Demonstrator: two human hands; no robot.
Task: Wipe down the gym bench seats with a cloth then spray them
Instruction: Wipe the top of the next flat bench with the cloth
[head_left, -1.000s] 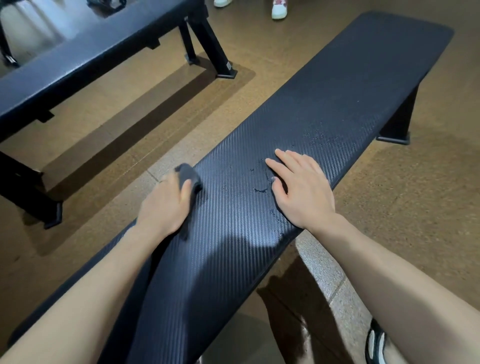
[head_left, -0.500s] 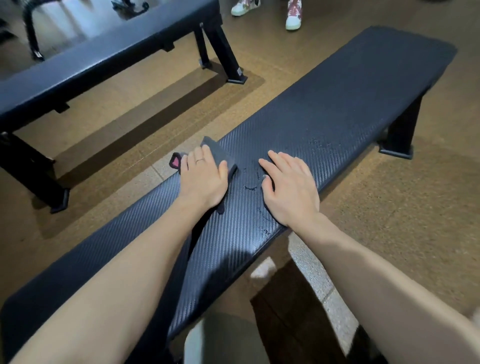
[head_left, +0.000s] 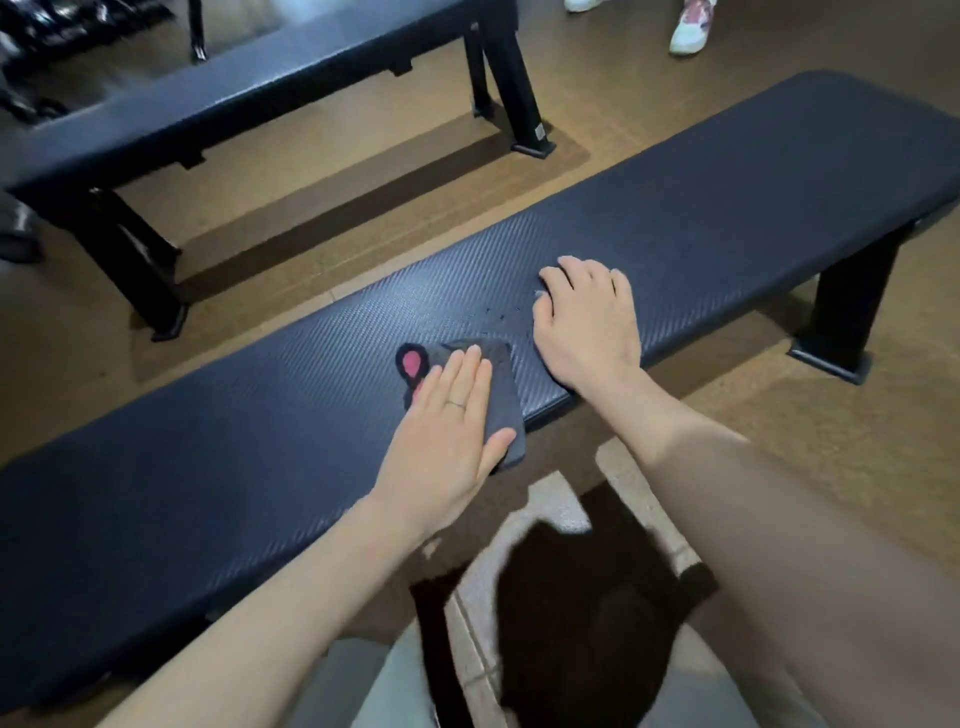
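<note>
A long black gym bench (head_left: 701, 208) with a textured seat runs from lower left to upper right. My left hand (head_left: 447, 421) lies flat with straight fingers on a dark grey cloth (head_left: 506, 395) with a pink patch, pressing it onto the seat near its front edge. My right hand (head_left: 587, 322) rests palm down on the seat just right of the cloth, fingers slightly bent, holding nothing. A few dark wet specks (head_left: 498, 317) sit on the seat between the hands. No spray bottle is in view.
A second black bench (head_left: 249, 93) stands behind on the brown floor, its leg (head_left: 514, 104) near the middle. A person's shoes (head_left: 691, 28) are at the top right. The near bench's right leg (head_left: 847, 306) stands on the floor.
My left hand has slid the cloth across the seat from the far edge toward the near edge. My right hand stays on the seat. The camera view has shifted.
</note>
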